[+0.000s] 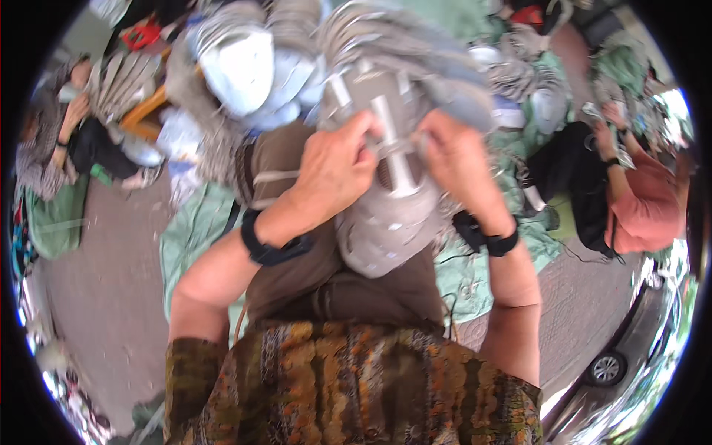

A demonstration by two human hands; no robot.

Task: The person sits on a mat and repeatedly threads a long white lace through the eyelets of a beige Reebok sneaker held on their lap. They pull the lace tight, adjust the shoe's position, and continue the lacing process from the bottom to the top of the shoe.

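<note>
A: Scan?
B: Far left of the grey shoe (389,226), a person in black trousers (104,152) is seen. Beyond its left side, a pale stack (236,70) is piled.
A: Grips?
B: Left hand (334,163) clenched on its left lacing edge.
A: Shoe?
B: Held between both, toe over brown trousers (345,300). Right hand (458,156) clenched on its right; exact pinch blurred. Well right, a person in pink (647,194) is seen.

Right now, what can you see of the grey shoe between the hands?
The shoe is grey-beige, apparently fabric, and blurred. Its rounded toe points toward the wearer, over brown trousers, and a pale strip runs down its middle. The left hand and right hand are closed on it, one each side.
</note>
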